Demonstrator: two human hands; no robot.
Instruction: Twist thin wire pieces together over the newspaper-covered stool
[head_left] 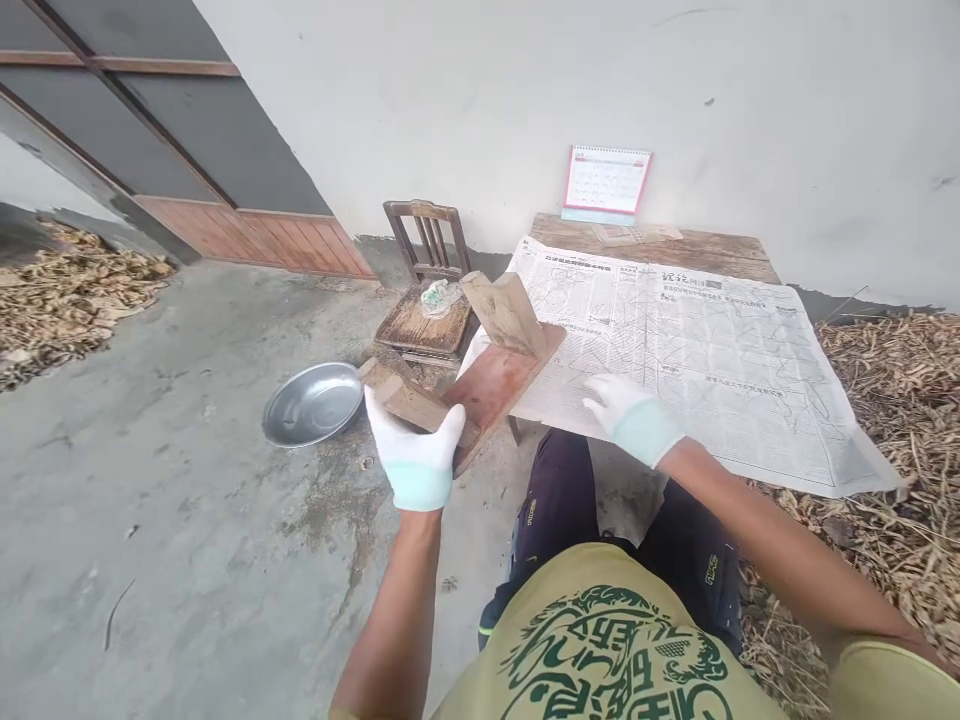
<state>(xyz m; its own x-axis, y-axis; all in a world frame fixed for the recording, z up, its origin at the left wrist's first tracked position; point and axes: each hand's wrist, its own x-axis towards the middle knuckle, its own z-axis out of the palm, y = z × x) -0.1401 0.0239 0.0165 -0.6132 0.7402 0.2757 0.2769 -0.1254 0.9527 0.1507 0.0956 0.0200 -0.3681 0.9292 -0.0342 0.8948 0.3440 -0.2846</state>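
Note:
A wooden stand (506, 385) has a flat reddish-brown base and two paler boards rising at its ends. Tilted, it extends past the left edge of the newspaper-covered table. My left hand (416, 440), in a white glove with a mint cuff, grips the nearer end board, with its thumb on the right side; some of its fingers are hidden behind the board. Over the newspaper (697, 350) hovers my right hand (626, 408), gloved alike and slightly blurred. Its fingers point left, stretched out and apart, and they hold nothing.
Behind the stand, a wooden chair (424, 320) bears a crumpled whitish cloth or bag (441, 297). A metal basin (313, 405) lies on the concrete floor to the left. At the wooden table's (720, 252) back stands a desk calendar (607, 183). Dry leaves (900, 430) cover the ground at right.

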